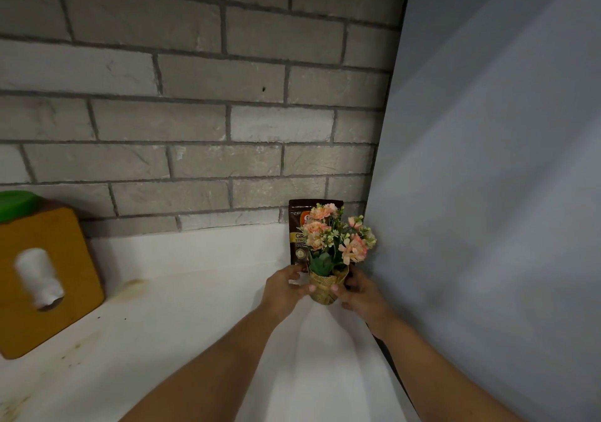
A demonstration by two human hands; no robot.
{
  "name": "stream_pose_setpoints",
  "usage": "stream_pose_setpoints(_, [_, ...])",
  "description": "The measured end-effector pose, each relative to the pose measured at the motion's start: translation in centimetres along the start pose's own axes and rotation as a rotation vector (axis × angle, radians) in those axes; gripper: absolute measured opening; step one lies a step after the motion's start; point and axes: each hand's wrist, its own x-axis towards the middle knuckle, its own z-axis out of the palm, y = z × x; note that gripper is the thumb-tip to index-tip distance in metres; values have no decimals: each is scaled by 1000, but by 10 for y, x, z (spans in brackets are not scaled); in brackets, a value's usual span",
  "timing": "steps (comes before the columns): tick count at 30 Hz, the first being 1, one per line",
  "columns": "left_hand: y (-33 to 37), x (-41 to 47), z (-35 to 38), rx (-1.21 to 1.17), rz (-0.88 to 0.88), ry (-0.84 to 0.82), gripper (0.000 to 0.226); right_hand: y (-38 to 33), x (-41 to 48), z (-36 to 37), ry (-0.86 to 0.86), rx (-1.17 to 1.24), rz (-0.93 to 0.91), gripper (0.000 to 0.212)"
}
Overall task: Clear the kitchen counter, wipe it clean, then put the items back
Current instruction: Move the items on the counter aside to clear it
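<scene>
A small pot of pink artificial flowers (pixel 335 243), wrapped in burlap at its base (pixel 323 286), sits in the right back corner of the white counter (pixel 182 308). My left hand (pixel 284 290) grips the burlap base from the left and my right hand (pixel 359 291) grips it from the right. Directly behind the flowers a brown coffee pouch (pixel 299 226) stands upright against the brick wall, partly hidden by the blooms.
A mustard-yellow tissue box (pixel 65 291) with a white tissue (pixel 40 277) sticking out stands at the left, a green lid (pixel 16 204) behind it. A grey panel (pixel 487 194) closes the right side. Brownish stains (pixel 130 288) mark the counter.
</scene>
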Motion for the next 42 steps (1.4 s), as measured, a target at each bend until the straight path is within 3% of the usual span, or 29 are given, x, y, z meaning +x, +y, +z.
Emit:
stream_pose_setpoints(3, [3, -7, -10, 66, 13, 41, 52, -5, -5, 3, 44, -76, 129, 66])
stream_pose_setpoints(6, [8, -16, -24, 105, 24, 70, 52, -16, -16, 10, 95, -149, 306, 32])
stream_pose_setpoints(8, [10, -24, -36, 112, 21, 96, 50, -24, -25, 16, 30, -211, 414, 15])
stream_pose_setpoints(11, [11, -38, -55, 123, 34, 140, 45, -34, -37, 31, -71, -292, 448, 17])
stream_pose_setpoints(17, [22, -68, -106, 207, 105, 214, 34, -55, -47, 79, -204, -370, 346, 18])
stream_pose_setpoints(20, [28, -82, -141, 248, 127, 303, 29, -62, -51, 113, -289, -372, 320, 32])
stream_pose_setpoints(23, [35, -97, -178, 303, 175, 417, 25, -70, -53, 150, -355, -377, 290, 31])
stream_pose_setpoints(32, [16, -149, -303, 319, 253, 778, 11, -115, -48, 276, -289, -313, 51, 20])
stream_pose_setpoints(38, [-2, -156, -363, 306, 255, 961, 31, -156, -38, 357, -170, -350, -242, 32])
stream_pose_setpoints(42, [-14, -145, -387, 296, 143, 920, 72, -175, -29, 399, -112, -416, -371, 49])
